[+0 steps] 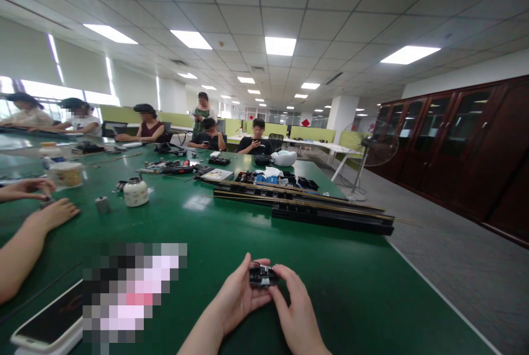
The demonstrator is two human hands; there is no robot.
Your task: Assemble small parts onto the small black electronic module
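A small black device point(263, 276) with some shiny metallic parts is held between both hands above the green table point(355, 283). My left hand point(242, 295) cradles it from the left, with the thumb up along its side and the fingers beneath. From the right, my right hand point(292, 301) pinches the device's edge between thumb and fingers. The device's underside is hidden by the fingers.
Long black rails point(330, 221) with thin brass rods lie beyond the hands. A phone point(49, 316) rests at lower left. Another person's hands point(58, 214) work at the left, near a metal cylinder point(102, 204) and a white jar point(135, 192). People sit farther back.
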